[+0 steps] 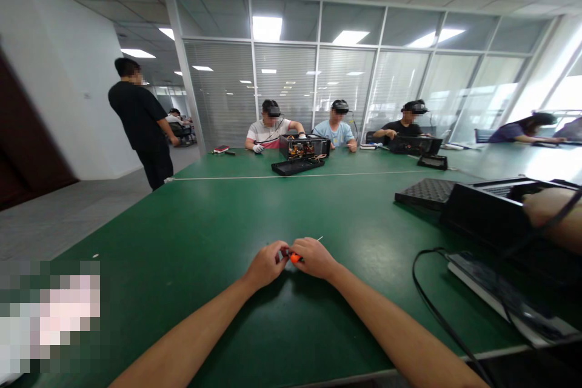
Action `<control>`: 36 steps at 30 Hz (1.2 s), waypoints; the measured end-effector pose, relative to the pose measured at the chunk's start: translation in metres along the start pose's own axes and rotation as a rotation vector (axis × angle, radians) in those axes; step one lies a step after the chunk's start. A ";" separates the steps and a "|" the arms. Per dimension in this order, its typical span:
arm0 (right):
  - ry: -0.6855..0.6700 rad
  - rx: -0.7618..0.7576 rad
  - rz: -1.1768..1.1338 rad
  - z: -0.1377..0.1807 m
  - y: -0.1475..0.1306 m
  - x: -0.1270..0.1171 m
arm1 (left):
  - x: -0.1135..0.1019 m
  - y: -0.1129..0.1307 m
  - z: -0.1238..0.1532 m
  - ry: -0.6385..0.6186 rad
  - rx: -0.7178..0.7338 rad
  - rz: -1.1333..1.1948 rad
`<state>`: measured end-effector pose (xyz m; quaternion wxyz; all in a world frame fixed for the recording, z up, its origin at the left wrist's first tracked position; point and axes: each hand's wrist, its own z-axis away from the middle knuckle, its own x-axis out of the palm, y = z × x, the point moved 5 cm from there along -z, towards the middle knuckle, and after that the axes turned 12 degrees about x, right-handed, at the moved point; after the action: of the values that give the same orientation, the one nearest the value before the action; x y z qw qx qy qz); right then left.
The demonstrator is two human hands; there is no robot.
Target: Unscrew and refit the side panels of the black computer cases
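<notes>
Orange piece: small and bright, over the green table, between our left hand and right hand; fingers cover most of it, so we cannot tell what it is.
Dark bit: shows at the left fingertips, just beside the orange; we cannot make out whether the two are joined.
Right hand's hold: closed around the orange piece, back of the hand upward.
Left hand's hold: fingers curled in toward the dark bit; we cannot tell whether they pinch it or only touch it.
White sliver: thin, just beyond the right hand; we cannot say what it belongs to.
Step in hand: close fingertip work on a small piece, as we judge it, with both hands meeting.
Next move: calls, we think, for a steady right grip and small, careful left finger motions.
Black cable: curves across the table to our right, beside a flat device.
Neighbour's arm: reaches in from the right, over a black case.
Far side: an open computer case stands before a co-worker wearing a white glove.
</notes>
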<state>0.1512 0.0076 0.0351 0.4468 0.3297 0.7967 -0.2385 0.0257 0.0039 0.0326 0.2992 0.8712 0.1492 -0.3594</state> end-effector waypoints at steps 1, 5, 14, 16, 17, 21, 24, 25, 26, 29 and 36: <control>0.003 -0.004 0.009 0.000 0.000 0.000 | 0.000 0.000 0.000 0.003 0.001 0.002; 0.013 -0.013 0.033 0.000 -0.001 -0.001 | -0.002 0.003 -0.001 0.016 0.006 0.011; 0.000 -0.007 0.050 0.000 0.000 0.001 | -0.002 0.003 -0.001 0.028 0.014 0.006; -0.002 -0.002 0.050 0.000 0.001 0.002 | -0.001 0.002 0.000 0.021 0.014 0.008; -0.001 -0.002 0.049 0.000 0.001 0.002 | -0.001 0.002 0.000 0.016 0.012 0.009; 0.006 -0.007 0.046 0.000 0.001 0.003 | -0.002 0.002 0.000 0.009 0.004 0.010; 0.010 -0.008 0.047 0.001 0.001 0.002 | -0.002 0.004 -0.001 0.007 -0.001 0.010; 0.011 -0.008 0.046 0.001 0.001 0.002 | -0.003 0.004 -0.001 0.006 -0.002 0.011; 0.011 -0.008 0.045 0.001 0.000 0.002 | -0.003 0.005 -0.001 0.006 -0.003 0.013; 0.014 -0.008 0.038 0.001 0.001 0.001 | -0.003 0.005 -0.001 0.007 -0.011 0.018; 0.011 -0.001 0.022 0.001 0.001 0.002 | -0.004 0.005 -0.001 0.018 -0.030 0.023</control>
<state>0.1516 0.0084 0.0333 0.4453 0.3395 0.7956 -0.2315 0.0260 0.0001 0.0379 0.3149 0.8716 0.1471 -0.3457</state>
